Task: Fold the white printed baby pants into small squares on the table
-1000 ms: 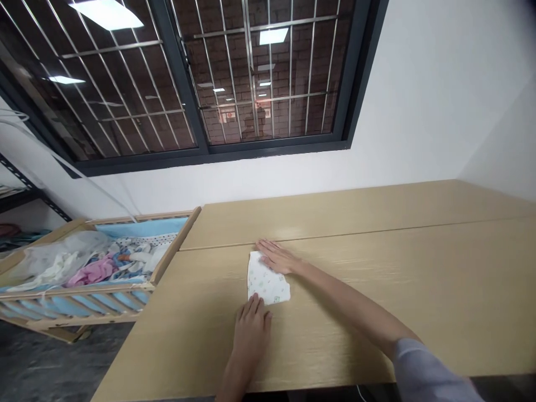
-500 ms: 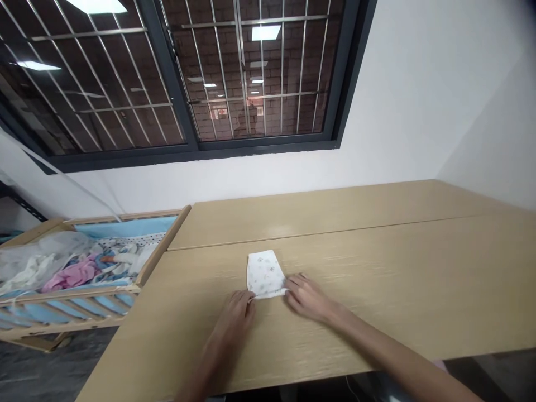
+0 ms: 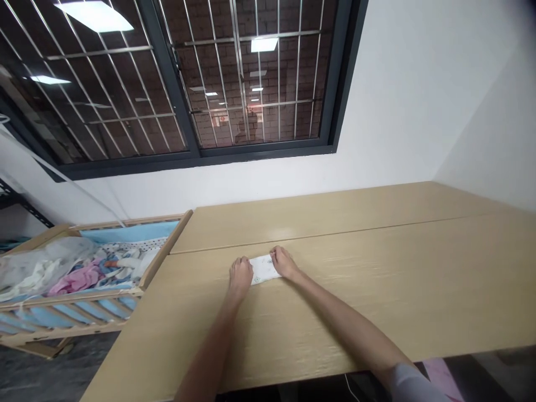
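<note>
A folded white cloth (image 3: 264, 269) with a small pale print lies flat on the light wooden table (image 3: 377, 296), close to the seam between its two tops. My left hand (image 3: 240, 277) sits curled on the cloth's left end. My right hand (image 3: 285, 262) is curled over its right end. Only the short middle stretch of the cloth shows between my hands, and both ends are hidden under my fingers.
To the left of the table stands a wooden crib (image 3: 71, 293) with blue padding, holding a heap of clothes and a clear plastic bag. A pink item (image 3: 439, 379) shows low at the right, below the table edge. A barred window fills the wall above.
The cloth now looks narrower and lies as a low, flat strip. My hands have moved from its lower sides to its two ends, and my right arm has swung closer to my body.
</note>
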{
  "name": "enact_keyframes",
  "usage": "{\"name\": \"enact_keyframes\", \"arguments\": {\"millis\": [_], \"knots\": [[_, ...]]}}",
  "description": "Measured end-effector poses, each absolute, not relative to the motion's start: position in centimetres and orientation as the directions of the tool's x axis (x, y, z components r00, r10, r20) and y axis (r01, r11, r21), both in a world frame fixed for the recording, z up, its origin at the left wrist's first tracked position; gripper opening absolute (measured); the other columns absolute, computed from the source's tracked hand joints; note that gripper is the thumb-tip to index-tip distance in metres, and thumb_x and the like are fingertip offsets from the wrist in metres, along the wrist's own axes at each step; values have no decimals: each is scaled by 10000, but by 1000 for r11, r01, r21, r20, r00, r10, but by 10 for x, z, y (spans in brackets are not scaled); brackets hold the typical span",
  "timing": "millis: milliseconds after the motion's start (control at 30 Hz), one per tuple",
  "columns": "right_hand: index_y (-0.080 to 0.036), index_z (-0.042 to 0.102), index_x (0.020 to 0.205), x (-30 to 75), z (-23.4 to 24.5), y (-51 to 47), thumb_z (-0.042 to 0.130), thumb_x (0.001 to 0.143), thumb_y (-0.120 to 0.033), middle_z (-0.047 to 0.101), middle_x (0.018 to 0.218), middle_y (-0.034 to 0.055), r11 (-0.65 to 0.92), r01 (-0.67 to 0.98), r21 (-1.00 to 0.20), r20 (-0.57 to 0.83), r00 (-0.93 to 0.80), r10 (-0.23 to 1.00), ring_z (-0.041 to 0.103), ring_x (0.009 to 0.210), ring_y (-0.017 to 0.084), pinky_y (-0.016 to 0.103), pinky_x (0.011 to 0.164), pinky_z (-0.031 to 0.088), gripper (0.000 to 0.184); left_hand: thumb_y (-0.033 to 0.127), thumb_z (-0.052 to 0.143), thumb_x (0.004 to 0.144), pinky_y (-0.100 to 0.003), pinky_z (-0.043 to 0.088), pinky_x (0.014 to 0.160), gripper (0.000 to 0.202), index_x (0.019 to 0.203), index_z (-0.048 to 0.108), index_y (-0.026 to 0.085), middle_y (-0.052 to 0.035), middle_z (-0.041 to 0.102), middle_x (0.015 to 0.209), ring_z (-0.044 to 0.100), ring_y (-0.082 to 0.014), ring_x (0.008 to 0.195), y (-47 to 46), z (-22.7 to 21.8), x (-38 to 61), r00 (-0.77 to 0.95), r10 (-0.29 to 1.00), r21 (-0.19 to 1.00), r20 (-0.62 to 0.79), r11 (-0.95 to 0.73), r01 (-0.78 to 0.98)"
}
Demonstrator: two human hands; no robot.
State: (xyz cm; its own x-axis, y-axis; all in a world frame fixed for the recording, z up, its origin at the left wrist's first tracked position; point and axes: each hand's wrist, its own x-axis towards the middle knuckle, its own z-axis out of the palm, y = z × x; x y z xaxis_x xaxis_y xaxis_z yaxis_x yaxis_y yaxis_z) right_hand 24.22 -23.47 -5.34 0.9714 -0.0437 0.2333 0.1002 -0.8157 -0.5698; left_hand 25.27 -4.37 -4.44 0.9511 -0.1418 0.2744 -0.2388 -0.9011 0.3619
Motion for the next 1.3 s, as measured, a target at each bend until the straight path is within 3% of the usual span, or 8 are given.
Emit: {"name": "enact_keyframes", "arguments": {"millis": [133,233,367,567,767,900,1067,1300], "knots": [[-105,550,1266,231,-52,-229,394,1017,-252,612,1257,209,-855,122,-504,323,945,-55,557,1197,295,421,1032,411,328,256,334,1010,-448,442,1017,389,1246,600,96,-214,636,1229,583,-311,1187,-46,-46,238,926,-155,330,344,-903,-274],[-101,479,1426,218,-50,-223,379,1017,-300,495,1462,209,-877,355,-325,431,880,197,415,1386,309,463,1153,316,466,429,288,1037,-432,311,1192,582,1518,333,105,-176,405,1556,357,-265,1456,-55,-52,223,877,-287,329,385,-845,-421],[-91,312,1568,208,-60,-217,435,981,-325,338,1605,178,-794,569,-216,301,812,500,256,1507,290,469,1234,212,643,533,175,1032,-448,220,1254,728,1584,163,59,-174,208,1653,154,-250,1549,-66,-70,213,851,-462,376,250,-764,-525],[-77,255,1592,207,-71,-242,275,1046,-470,267,1636,169,-829,445,-340,211,895,394,202,1537,262,459,1270,116,674,565,193,1026,-543,183,1246,716,1589,211,123,-161,227,1647,169,-282,1545,-39,-84,211,860,-467,235,204,-830,-506],[-105,123,1622,193,-56,-286,234,1041,-581,119,1673,158,-792,280,-542,149,960,237,135,1553,272,458,1261,173,759,481,369,1026,-477,325,1155,568,1519,385,198,-157,415,1565,372,-279,1454,12,-58,207,758,-582,138,296,-759,-636],[-186,258,1600,188,-39,-289,410,1015,-544,253,1652,129,-719,493,-490,322,869,377,231,1527,278,456,1242,222,703,394,493,996,-416,361,1092,373,1331,588,259,-106,600,1391,549,-244,1279,19,-48,212,661,-693,136,288,-654,-744],[-155,333,1565,197,-47,-271,630,887,-543,378,1584,182,-712,546,-441,236,836,495,324,1471,345,504,1204,244,835,270,561,944,-408,385,1050,224,1133,672,224,-107,685,1226,611,-256,1162,-3,-53,225,691,-675,168,258,-673,-720],[-186,628,1178,222,-42,-265,585,785,-147,694,1152,98,-710,446,-546,342,892,297,603,1115,259,433,1059,380,397,219,483,943,-394,413,997,179,1030,634,177,-113,688,1054,619,-254,1066,-28,-28,226,835,-454,295,313,-789,-539]]}}
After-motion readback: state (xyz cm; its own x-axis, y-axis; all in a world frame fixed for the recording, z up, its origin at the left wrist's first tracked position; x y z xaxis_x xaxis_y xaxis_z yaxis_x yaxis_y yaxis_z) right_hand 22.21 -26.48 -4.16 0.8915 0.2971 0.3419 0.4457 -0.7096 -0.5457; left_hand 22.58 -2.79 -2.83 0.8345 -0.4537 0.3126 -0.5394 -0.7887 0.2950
